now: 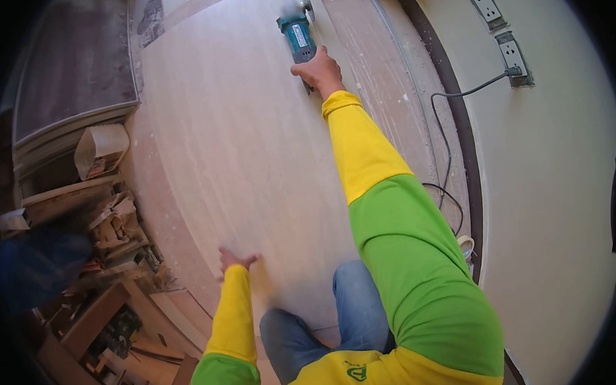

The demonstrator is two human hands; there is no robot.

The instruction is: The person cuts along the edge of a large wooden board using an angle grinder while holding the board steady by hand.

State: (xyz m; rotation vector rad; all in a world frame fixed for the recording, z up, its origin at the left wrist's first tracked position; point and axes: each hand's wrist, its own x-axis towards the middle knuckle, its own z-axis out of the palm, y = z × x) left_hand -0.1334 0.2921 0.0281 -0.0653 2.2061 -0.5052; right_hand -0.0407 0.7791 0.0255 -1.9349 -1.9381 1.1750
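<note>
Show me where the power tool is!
In the head view, the power tool is near the top middle, in the person's right grip, by the right edge of the pale board.

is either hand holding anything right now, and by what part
The right hand holds the teal power tool by its dark rear end. The left hand holds nothing, spread open near the edge of the pale board.

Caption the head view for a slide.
Right hand gripping a teal power tool over a pale board, left hand at its edge.
</note>
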